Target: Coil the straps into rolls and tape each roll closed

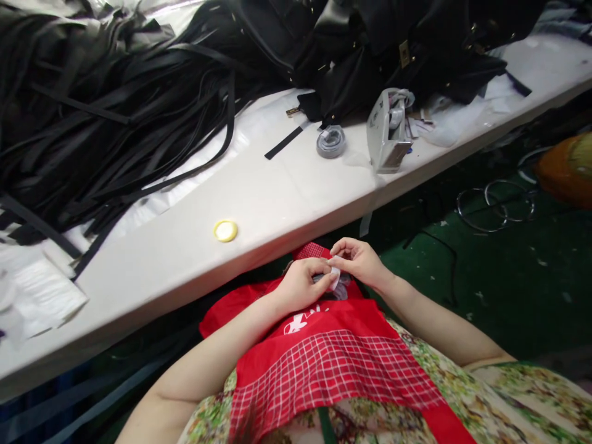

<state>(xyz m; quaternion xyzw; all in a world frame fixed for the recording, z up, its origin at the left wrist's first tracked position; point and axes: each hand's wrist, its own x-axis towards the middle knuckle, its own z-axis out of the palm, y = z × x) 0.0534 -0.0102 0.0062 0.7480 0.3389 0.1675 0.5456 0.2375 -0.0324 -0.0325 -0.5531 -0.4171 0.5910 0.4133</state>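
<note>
Both my hands meet over my lap, just below the white table's edge (277, 246). My left hand (300, 285) is closed around a small grey roll, mostly hidden by its fingers. My right hand (358, 259) pinches a small white strip (335, 275) that runs from that roll. A red apron (324, 357) with a checked panel lies under both hands.
On the table lie a heap of black straps (106, 117) at the left, black bags (393, 43) at the back, a grey tape roll (331, 142), a white tape dispenser (388, 129) and a yellow disc (226, 230). White sheets (37, 290) lie at the left. Metal rings (494, 200) rest on the green floor.
</note>
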